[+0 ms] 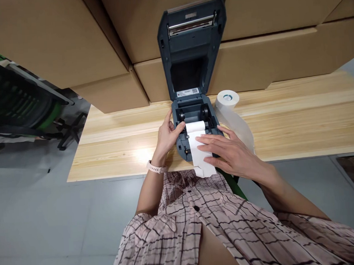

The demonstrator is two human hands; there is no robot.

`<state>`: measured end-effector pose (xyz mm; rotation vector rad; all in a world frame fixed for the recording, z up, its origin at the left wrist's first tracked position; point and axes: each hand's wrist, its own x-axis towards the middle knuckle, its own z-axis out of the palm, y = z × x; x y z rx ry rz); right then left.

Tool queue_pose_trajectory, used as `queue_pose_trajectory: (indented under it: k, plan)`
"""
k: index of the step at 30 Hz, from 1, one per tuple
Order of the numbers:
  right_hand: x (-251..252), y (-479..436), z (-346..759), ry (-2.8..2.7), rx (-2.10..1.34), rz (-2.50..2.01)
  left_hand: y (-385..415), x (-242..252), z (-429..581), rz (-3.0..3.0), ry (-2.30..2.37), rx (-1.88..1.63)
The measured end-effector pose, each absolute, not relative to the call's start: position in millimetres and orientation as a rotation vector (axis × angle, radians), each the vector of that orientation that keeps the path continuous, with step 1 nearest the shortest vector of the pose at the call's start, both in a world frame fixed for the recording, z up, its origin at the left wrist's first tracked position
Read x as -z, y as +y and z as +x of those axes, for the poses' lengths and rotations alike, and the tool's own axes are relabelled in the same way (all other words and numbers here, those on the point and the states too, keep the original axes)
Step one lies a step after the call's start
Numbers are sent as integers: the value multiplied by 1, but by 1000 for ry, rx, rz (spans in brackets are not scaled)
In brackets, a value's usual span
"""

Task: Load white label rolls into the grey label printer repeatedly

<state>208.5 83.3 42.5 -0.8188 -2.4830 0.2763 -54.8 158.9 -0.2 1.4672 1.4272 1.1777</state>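
A dark grey label printer (180, 147) stands on the table with its lid (193, 47) raised upright. Inside it sits a white label roll (195, 126), and a paper strip (197, 151) runs from it over the printer's front, its end bent and creased. My left hand (167, 135) holds the printer's left side, thumb near the roll and fingers along the outer wall. Resting flat on the strip are the spread fingers of my right hand (229, 151), from the right. Behind that hand is a second label roll (227, 99) with a loose length of backing paper trailing forward.
Large cardboard boxes (250, 60) line the back of the wooden table (302, 117). At the left, past the table's end, is a dark chair with green parts (19, 98) on the grey floor. The table's front edge lies close to my body.
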Motion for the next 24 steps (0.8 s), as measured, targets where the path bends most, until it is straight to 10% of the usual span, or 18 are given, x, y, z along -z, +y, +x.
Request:
queue_pose_trajectory:
  k: [24]
  plan:
    - [-82,102,233,-2443,-492,-657,144,-16,-52,1459,1534,-1066]
